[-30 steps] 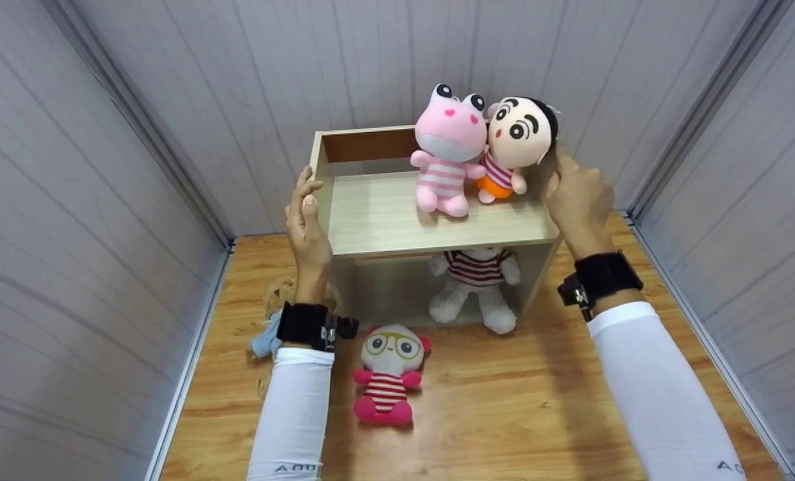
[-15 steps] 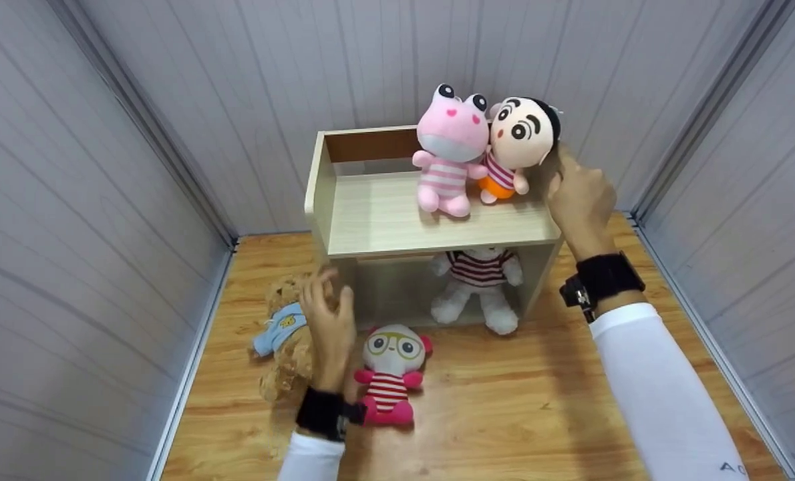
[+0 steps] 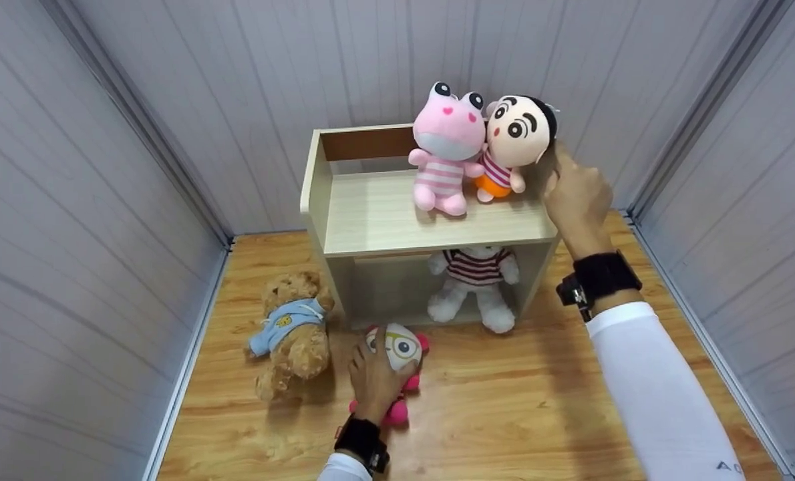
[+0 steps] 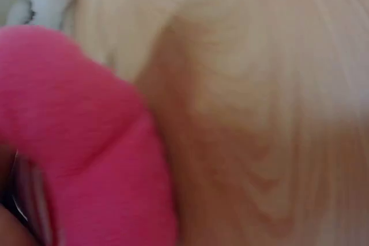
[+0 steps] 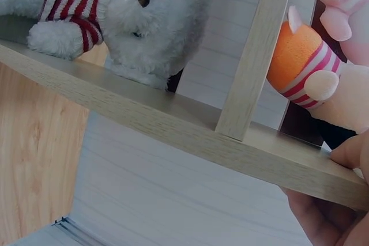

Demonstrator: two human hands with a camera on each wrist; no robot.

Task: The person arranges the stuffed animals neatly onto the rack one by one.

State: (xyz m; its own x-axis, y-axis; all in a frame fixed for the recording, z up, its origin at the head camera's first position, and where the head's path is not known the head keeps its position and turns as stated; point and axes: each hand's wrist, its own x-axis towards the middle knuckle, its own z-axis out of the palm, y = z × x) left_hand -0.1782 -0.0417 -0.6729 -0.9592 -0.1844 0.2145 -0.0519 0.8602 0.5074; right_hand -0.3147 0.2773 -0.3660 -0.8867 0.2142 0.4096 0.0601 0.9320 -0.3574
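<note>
My left hand [image 3: 374,381] grips a plush panda doll [image 3: 404,354] with yellow glasses and pink limbs, thumb on one side and fingers on the other. A pink limb [image 4: 98,131] of the doll fills the left of the left wrist view; the hand covers much of its body. My right hand [image 3: 581,194] pinches the right side panel of a two-tier wooden shelf [image 3: 371,214], thumb inside and fingers outside in the right wrist view. Beside that hand, a black-haired plush doll [image 3: 519,133] in orange shorts leans against a pink frog plush [image 3: 447,127] on the upper tier.
A white plush bear [image 3: 474,294] in a striped sweater sits in the lower tier at the right. On the floor left of the shelf lies a brown teddy bear [image 3: 300,334] in a blue top. Ribbed grey walls [image 3: 103,200] enclose the wooden floor [image 3: 504,414].
My left hand has left the shelf's left side panel, come down past the teddy bear and taken hold of the panda doll. The right hand stays on the shelf.
</note>
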